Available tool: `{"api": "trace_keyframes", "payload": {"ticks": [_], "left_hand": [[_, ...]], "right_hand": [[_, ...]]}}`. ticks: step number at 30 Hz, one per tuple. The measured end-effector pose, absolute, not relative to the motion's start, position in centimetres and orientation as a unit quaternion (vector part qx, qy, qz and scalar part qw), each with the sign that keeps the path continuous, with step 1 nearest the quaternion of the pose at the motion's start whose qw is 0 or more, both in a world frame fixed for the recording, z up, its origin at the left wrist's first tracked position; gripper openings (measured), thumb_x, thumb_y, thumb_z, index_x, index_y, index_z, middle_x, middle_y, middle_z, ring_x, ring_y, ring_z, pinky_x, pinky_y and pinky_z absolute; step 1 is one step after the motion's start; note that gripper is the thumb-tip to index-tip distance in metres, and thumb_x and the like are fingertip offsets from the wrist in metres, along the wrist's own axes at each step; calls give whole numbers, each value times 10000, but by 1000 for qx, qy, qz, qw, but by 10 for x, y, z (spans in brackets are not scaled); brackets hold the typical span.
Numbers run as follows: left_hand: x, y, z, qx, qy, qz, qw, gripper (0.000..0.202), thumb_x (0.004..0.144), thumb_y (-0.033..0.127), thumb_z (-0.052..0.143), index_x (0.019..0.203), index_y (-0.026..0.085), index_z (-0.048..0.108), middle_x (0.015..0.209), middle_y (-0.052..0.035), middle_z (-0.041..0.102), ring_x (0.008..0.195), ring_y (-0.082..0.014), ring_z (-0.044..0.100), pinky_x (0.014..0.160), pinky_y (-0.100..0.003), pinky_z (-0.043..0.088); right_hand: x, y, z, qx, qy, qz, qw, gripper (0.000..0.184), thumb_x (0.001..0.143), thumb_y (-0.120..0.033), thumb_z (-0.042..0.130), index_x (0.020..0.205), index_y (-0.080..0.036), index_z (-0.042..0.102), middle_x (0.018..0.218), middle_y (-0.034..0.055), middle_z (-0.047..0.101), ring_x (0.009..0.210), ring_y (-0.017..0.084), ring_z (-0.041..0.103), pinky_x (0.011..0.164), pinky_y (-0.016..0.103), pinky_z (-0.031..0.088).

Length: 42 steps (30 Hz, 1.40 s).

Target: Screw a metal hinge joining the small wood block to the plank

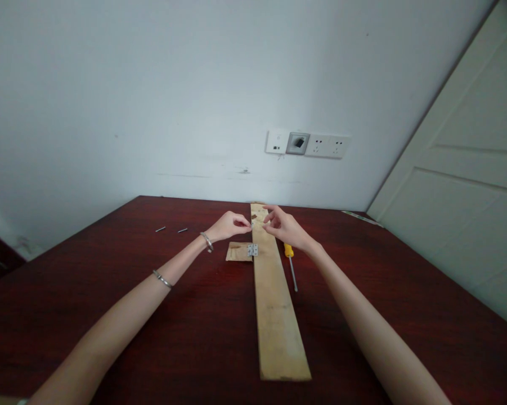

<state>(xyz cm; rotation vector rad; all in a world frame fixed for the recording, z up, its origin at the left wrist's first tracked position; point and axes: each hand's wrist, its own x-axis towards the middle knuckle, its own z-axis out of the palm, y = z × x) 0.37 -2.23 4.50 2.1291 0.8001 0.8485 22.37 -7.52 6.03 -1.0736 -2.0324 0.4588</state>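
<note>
Your left hand (230, 225) pinches shut at the far left edge of the plank (274, 298); what it grips is too small to tell. Your right hand (285, 226) sits just opposite, fingers half curled, grip unclear. A hinge (252, 250) lies nearer, a screwdriver (291, 264) to the right.

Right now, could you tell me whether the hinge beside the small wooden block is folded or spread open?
Spread open: the hinge lies flat, bridging the small wooden block and the long plank.

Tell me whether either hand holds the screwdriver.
No, the screwdriver lies on the table beside the plank, while the left hand and right hand are at its far end.
</note>
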Motion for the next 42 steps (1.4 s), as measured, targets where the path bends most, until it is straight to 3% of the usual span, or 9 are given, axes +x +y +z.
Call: {"api": "trace_keyframes", "payload": {"ticks": [4, 7, 14, 19, 28, 32, 35, 38, 42], "left_hand": [[-32, -5, 55, 820, 381, 322, 280, 155, 693, 274, 678, 741, 141, 743, 805, -59, 731, 775, -186, 652, 757, -274, 477], [-75, 7, 62, 802, 464, 300, 228, 135, 661, 252, 670, 697, 149, 749, 762, -49, 732, 756, -186, 647, 735, -255, 459], [-170, 11, 62, 770, 614, 120, 124, 74, 565, 165, 641, 514, 160, 694, 529, -20, 649, 595, -165, 592, 566, -219, 374], [-201, 4, 46, 769, 634, 13, 81, 67, 552, 150, 616, 496, 158, 652, 556, -24, 649, 619, -158, 605, 557, -192, 370], [-197, -5, 35, 755, 650, -83, 4, 84, 637, 138, 602, 657, 135, 684, 740, -109, 691, 729, -222, 657, 644, -248, 456], [-181, -8, 42, 755, 646, -107, -37, 150, 667, 166, 630, 796, 129, 697, 937, -167, 687, 833, -277, 657, 684, -301, 474], [-157, -10, 50, 780, 615, -103, -47, 212, 735, 260, 617, 909, 165, 690, 1008, -129, 677, 919, -265, 636, 730, -295, 469], [-120, -16, 56, 857, 513, -44, 31, 416, 767, 419, 611, 1099, 171, 638, 1071, -95, 655, 964, -228, 607, 784, -267, 457], [-60, -30, 52, 926, 360, -32, 110, 729, 716, 541, 639, 1290, 113, 505, 1228, -131, 558, 1139, -249, 489, 980, -294, 360]], "right_hand": [[248, -69, 61, -471, -791, 169, 352, 424, 778, -197, 584, 1192, -179, 493, 817, 10, 640, 641, 118, 567, 632, 256, 477], [268, -64, 56, -528, -763, 176, 329, 494, 775, -200, 598, 1248, -164, 461, 815, 26, 641, 681, 134, 584, 616, 248, 487], [298, -56, 42, -627, -691, 256, 255, 649, 785, -279, 592, 1370, -139, 348, 952, 92, 613, 661, 129, 567, 455, 201, 474], [299, -53, 35, -654, -670, 267, 226, 649, 780, -295, 602, 1364, -132, 371, 965, 119, 624, 720, 152, 589, 459, 200, 492], [291, -56, 31, -697, -653, 254, 153, 791, 775, -388, 639, 1439, -152, 280, 1205, 210, 564, 863, 219, 631, 498, 235, 540], [287, -58, 32, -705, -642, 269, 133, 865, 772, -397, 650, 1473, -184, 190, 1124, 189, 622, 726, 187, 653, 499, 258, 547], [284, -57, 29, -705, -645, 263, 133, 849, 778, -405, 641, 1465, -179, 197, 1055, 173, 650, 640, 164, 642, 476, 262, 546], [279, -56, 25, -702, -653, 252, 134, 798, 775, -403, 636, 1436, -170, 254, 1047, 171, 651, 598, 153, 631, 445, 259, 541], [273, -56, 18, -697, -664, 239, 127, 639, 754, -346, 637, 1326, -173, 408, 1089, 172, 630, 631, 166, 640, 420, 248, 535]]}}
